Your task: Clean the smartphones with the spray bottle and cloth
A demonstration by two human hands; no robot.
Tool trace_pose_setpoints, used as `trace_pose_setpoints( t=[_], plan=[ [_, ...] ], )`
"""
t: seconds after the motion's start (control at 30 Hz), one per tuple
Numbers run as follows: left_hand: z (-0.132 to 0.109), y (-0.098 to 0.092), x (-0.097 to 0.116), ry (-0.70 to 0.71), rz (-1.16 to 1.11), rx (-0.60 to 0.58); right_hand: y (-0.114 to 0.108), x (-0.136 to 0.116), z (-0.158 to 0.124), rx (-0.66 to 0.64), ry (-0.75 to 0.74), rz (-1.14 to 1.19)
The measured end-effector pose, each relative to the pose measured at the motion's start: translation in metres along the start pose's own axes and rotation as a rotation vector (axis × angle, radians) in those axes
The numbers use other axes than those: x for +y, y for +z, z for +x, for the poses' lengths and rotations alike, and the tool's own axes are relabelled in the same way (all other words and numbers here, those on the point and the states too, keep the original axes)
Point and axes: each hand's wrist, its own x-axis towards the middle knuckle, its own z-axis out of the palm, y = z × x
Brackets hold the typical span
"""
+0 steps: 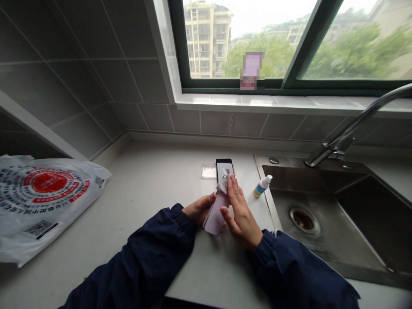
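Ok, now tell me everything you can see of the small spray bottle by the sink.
The spray bottle looks like plastic, with a white top and a label showing blue and yellow, its print too small to read. It stands on the pale countertop, just left of the sink in the picture, appearing to lean right. Nothing else visibly touches it.

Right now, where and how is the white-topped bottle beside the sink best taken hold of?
I would grip the bottle around its labelled body, below the white top, coming from the left, where the right hand is. That body looks rounded and wider than the top, and the sink lies just to the right.
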Motion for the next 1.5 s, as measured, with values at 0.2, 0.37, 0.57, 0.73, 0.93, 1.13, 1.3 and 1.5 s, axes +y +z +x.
trace_pose_setpoints(
  t=[0.2,0.37,0.57,0.73,0.93,1.13,1.3,1.5],
  plan=[
    [0.005,-0.002,-0.001,0.101,-0.052,0.004,0.002,0.0,-0.001,-0.039,-0.013,-0.01],
    [0.01,-0.007,-0.004,0.151,-0.113,-0.001,0.001,-0.001,-0.001,-0.067,-0.066,0.002],
    [0.01,-0.016,-0.007,0.144,-0.136,0.063,-0.001,-0.002,0.0,-0.056,-0.054,0.057],
    [0.008,-0.017,-0.007,0.097,-0.09,0.08,-0.002,-0.003,0.001,-0.014,-0.021,0.142],
    [0.009,-0.01,-0.006,0.16,-0.037,0.078,-0.004,-0.008,0.003,0.028,0.042,0.279],
    [0.01,-0.007,-0.005,0.18,-0.027,0.087,-0.005,-0.01,0.003,0.044,0.049,0.341],
    [0.01,-0.006,-0.004,0.155,-0.011,0.092,-0.006,-0.011,0.004,0.046,0.048,0.348],
    [0.008,-0.001,-0.002,0.155,-0.055,0.089,-0.006,-0.01,0.005,0.061,0.063,0.352]
  ],
)
